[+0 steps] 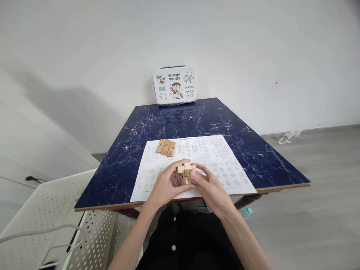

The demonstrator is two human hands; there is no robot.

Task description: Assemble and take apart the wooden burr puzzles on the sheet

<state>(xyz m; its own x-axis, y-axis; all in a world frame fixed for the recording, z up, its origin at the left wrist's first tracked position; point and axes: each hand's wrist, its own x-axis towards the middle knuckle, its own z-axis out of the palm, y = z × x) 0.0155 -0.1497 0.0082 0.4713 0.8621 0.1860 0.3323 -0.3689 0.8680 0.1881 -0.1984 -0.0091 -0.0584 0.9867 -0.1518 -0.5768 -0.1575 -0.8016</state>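
Between my two hands, just above the front part of a printed sheet, is a pale wooden interlocking puzzle (186, 170) made of crossed blocks. My left hand (166, 183) curls round its left side, thumb below and fingers behind. On the other side my right hand (207, 182) grips it, with the thumb pressed on its front face. Parts of the puzzle are hidden by the fingers. Three darker wooden puzzle pieces (165, 147) with cut notches lie side by side on the upper left of the paper sheet (239, 168), which carries rows of faint drawings.
The sheet lies on a blue marbled table (112, 172). A white cartoon-printed case (174, 85) stands at its back edge against the wall. Left of the table is a white perforated rack (92, 232) with a cable (42, 230). Plastic bottles (289, 137) lie on the floor at right.
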